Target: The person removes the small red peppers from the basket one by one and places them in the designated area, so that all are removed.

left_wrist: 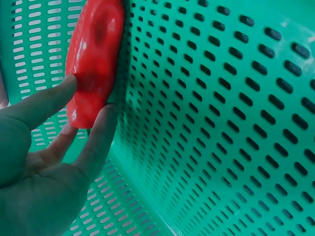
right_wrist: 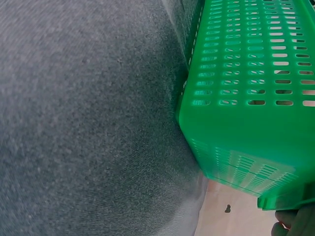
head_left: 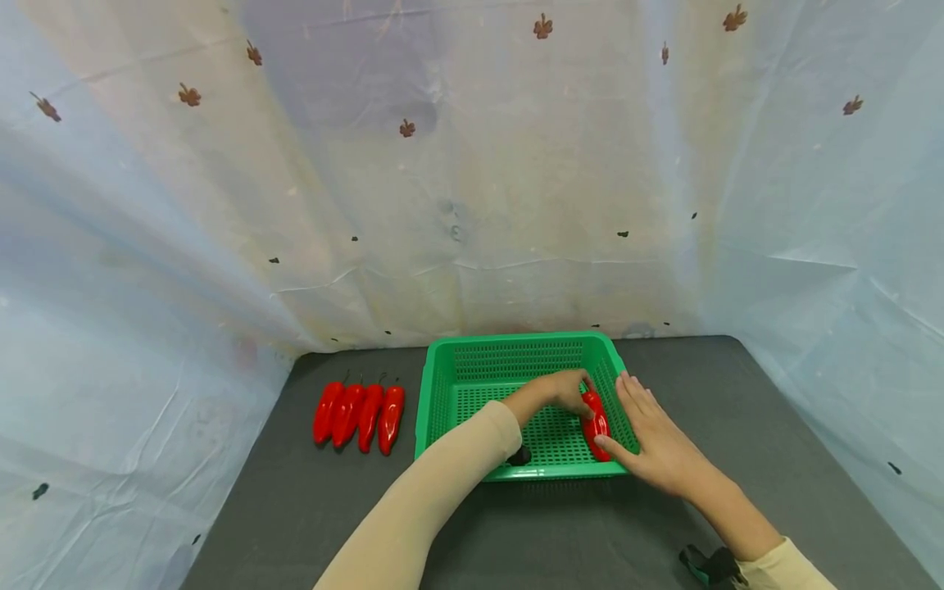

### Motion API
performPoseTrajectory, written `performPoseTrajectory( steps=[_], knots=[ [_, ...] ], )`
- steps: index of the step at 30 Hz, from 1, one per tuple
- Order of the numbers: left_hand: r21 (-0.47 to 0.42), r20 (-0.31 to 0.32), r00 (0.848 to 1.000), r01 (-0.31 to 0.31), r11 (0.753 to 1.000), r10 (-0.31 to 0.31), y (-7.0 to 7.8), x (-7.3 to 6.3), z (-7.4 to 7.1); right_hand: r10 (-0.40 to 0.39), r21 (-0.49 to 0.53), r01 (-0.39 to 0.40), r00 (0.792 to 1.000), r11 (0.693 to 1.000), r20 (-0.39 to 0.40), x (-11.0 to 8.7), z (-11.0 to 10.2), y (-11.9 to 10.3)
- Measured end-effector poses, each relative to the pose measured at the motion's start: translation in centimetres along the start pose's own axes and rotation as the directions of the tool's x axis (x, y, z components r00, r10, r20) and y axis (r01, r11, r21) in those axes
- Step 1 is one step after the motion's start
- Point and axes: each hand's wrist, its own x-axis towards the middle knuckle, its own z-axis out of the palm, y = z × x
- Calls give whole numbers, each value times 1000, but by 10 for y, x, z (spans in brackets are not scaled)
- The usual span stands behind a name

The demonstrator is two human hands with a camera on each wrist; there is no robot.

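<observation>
A red chili pepper [head_left: 597,434] stands lengthwise along the right wall inside a green perforated plastic basket [head_left: 516,472]. My left hand [head_left: 566,391] reaches into the basket and pinches the pepper's far end; in the left wrist view, thumb and fingers of the left hand [left_wrist: 54,162] lie on either side of the pepper [left_wrist: 96,59]. At the basket's right rim rests my right hand [head_left: 660,442], its fingers straight and thumb spread over the edge. The right wrist view shows mostly the outside of the basket [right_wrist: 246,130], with fingertips [right_wrist: 283,227] at the lower corner.
Several red peppers [head_left: 359,414] lie in a row on the dark grey table [head_left: 354,524], left of the basket. Pale plastic sheeting [head_left: 501,205] with brown leaf marks hangs behind and at both sides.
</observation>
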Motion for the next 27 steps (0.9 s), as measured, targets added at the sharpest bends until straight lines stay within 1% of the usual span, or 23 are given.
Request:
performPoseTrajectory(
  steps=[6, 11, 14, 16, 17, 19, 21, 23, 26, 27],
  knots=[
    [-67, -46, 999, 3, 998, -6, 2, -1, -2, 8, -2, -8, 1000, 1000, 0, 0, -1, 0],
    [-91, -65, 998, -21, 996, 15, 1, -1, -2, 9, 3, -9, 1000, 1000, 3, 0, -1, 0],
    [-100, -76, 997, -25, 995, 18, 0, -1, -2, 6, 2, -6, 1000, 1000, 3, 1, 0, 0],
    [-175, -62, 998, -21, 984, 10, -1, -1, -2, 4, -3, -4, 1000, 1000, 3, 1, 0, 0],
    [-224, -52, 999, -21, 974, 10, -1, -1, -2, 3, -5, -3, 1000, 1000, 3, 1, 1, 0],
    [-328, -29, 999, -27, 944, 18, -2, -1, -3, 4, -6, -4, 1000, 1000, 0, 2, 1, 0],
    [-394, -15, 999, -33, 918, 30, -3, -1, -4, 5, -8, -5, 1000, 1000, -2, 1, 1, 0],
    [-405, -18, 998, -55, 913, 52, -4, -2, -6, 5, -7, -5, 1000, 1000, -3, 1, 1, 0],
    [-395, -33, 997, -79, 915, 71, -6, -4, -12, 6, -6, -6, 1000, 1000, -1, 0, 0, 0],
    [-405, -34, 997, -83, 910, 75, -6, -5, -14, 6, -4, -6, 1000, 1000, 0, 0, 0, 0]
  ],
)
